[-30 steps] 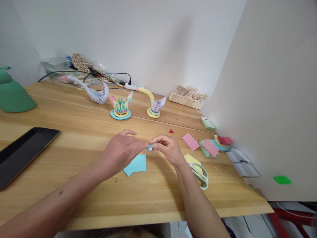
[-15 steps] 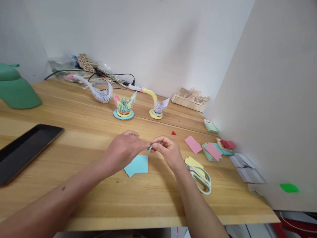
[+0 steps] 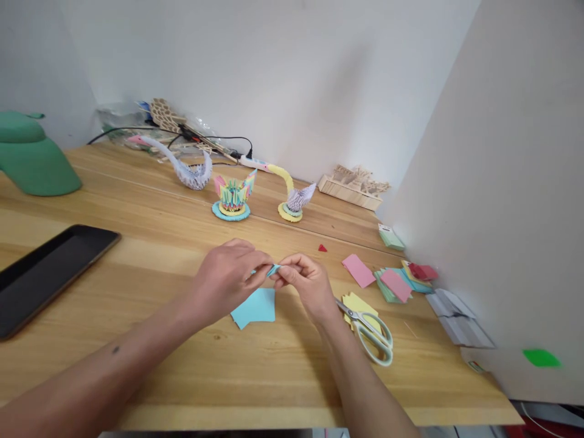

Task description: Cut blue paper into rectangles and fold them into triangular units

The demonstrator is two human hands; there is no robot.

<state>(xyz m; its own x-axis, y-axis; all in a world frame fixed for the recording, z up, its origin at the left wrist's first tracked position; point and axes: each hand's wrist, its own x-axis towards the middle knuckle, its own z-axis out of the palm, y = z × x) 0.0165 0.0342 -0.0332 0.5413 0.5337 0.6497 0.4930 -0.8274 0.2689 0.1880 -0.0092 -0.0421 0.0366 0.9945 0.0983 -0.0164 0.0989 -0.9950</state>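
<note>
Between my two hands is a small folded piece of blue paper [image 3: 274, 270], pinched from both sides above the table. My left hand [image 3: 232, 267] has its thumb and fingers closed on the paper's left end. The right end sits between the thumb and forefinger of my right hand [image 3: 305, 281]. Just below them lie blue paper sheets [image 3: 255, 309], partly covered by my left hand. Right of my right wrist, scissors [image 3: 368, 328] with pale handles rest partly over yellow paper sheets [image 3: 361, 307].
Folded paper models, a white swan [image 3: 191, 175], a multicoloured piece [image 3: 233, 196] and a yellow-necked swan [image 3: 298, 199], stand behind. A tablet [image 3: 55, 274] lies left. Pink sheets [image 3: 358, 271] and a red folded piece [image 3: 322, 247] lie right. A wooden model [image 3: 353, 187] stands at the wall.
My left fingers have curled in around the blue paper, and more of it shows between the hands. The whole view has shifted slightly.
</note>
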